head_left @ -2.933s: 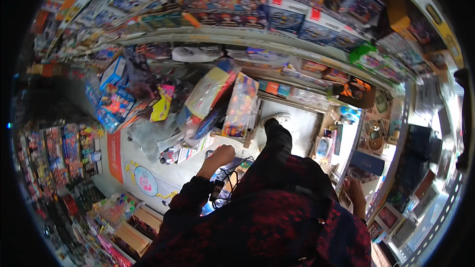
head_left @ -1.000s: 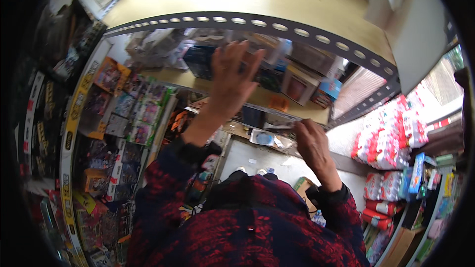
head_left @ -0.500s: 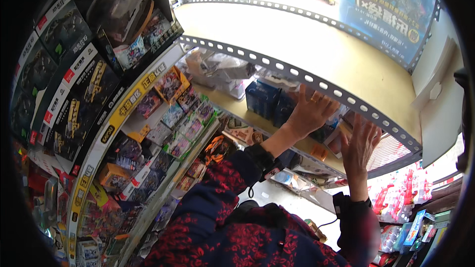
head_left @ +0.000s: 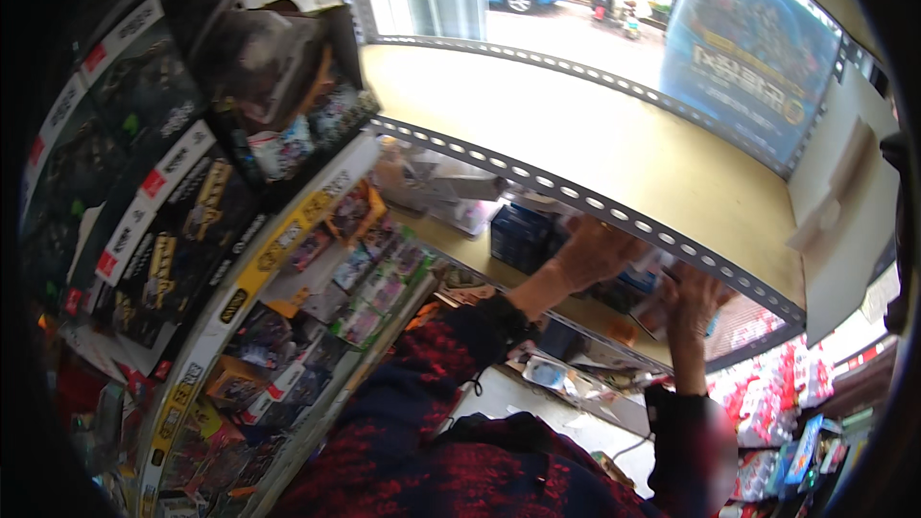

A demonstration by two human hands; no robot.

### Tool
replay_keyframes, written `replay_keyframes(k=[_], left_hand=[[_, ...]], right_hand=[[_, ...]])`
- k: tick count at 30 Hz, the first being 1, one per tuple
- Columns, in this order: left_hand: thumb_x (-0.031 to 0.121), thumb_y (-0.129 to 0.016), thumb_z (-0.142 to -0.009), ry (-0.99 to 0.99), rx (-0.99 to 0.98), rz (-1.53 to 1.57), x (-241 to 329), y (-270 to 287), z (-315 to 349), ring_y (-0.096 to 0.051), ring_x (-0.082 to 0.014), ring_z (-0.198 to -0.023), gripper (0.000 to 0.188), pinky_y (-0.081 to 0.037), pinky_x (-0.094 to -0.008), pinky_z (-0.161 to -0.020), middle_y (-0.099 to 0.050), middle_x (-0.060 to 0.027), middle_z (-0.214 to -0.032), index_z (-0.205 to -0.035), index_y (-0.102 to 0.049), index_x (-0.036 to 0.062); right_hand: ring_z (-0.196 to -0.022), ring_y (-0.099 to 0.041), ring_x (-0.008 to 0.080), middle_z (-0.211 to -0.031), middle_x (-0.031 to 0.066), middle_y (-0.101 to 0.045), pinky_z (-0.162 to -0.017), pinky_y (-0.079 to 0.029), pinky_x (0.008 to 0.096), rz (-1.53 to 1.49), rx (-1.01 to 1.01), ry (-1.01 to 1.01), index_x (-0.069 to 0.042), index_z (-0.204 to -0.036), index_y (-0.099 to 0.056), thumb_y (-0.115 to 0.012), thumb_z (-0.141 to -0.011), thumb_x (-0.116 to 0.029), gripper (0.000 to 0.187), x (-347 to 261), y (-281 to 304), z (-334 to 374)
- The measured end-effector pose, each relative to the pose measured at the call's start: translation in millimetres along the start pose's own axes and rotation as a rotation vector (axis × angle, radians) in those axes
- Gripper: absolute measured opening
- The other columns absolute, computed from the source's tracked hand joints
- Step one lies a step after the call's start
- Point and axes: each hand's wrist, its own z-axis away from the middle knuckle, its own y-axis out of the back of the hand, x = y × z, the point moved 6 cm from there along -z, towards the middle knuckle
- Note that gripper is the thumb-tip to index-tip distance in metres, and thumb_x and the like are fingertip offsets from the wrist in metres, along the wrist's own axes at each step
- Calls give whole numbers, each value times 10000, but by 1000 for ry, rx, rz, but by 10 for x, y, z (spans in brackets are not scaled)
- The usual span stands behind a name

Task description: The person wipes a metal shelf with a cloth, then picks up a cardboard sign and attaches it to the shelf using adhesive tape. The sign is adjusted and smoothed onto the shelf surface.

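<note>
My left hand [head_left: 597, 254] reaches under the front edge of the bare upper shelf [head_left: 576, 149], just right of dark blue boxes [head_left: 521, 238] on the lower shelf [head_left: 451, 238]. Its fingers look stretched out, though motion smears them and the rim partly covers the tips. My right hand [head_left: 693, 299] is farther right under the same rim, beside small packages [head_left: 645, 278] lying between the two hands. Whether it grips one of them is hidden by blur and the shelf edge.
Perforated metal rails edge the upper shelf. Left stands a rack of boxed goods [head_left: 355, 297] with a yellow-and-white strip; black boxes [head_left: 153, 230] sit above it. A blue poster [head_left: 748, 58] leans at the window. Red-and-white packages [head_left: 767, 393] are at right.
The view has shifted, so the shelf and rack sit slightly lower in the picture. My hands have sunk a little below the rim; both stay near the packages.
</note>
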Motion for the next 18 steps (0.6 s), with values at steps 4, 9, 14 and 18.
replay_keyframes(k=[4,9,14,18], left_hand=[[214,-521,-806,-6,-34,99,-168,-8,47,-533,-323,-1036,342,-426,-486,-870,-514,-159,-1154,-1126,-529,91],[176,-551,-761,67,-69,52,-360,0,111,-499,-323,-1074,375,-418,-486,-880,-527,-157,-1131,-1106,-552,28],[196,-572,-725,22,23,70,-332,60,166,-507,-320,-1035,316,-410,-514,-828,-545,-119,-1095,-1031,-584,117],[198,-597,-693,19,-90,61,-423,-19,254,-523,-300,-965,328,-421,-485,-765,-539,-91,-1049,-1018,-563,174]], right_hand=[[-1166,-385,376,-1197,200,-482,-969,-276,481,-165,6,-74,-37,-1123,-566,-661,-738,-237,444,182,67,-26],[-1078,-459,350,-1064,175,-563,-927,-312,476,-241,106,-4,-18,-946,-618,-658,-763,-209,267,276,80,-65],[-1066,-461,348,-1049,170,-559,-951,-309,477,-175,121,49,-43,-948,-621,-631,-773,-168,215,226,121,5],[-1042,-453,375,-1057,205,-519,-934,-333,467,-188,141,74,-36,-1029,-573,-592,-796,-161,266,192,221,77]])
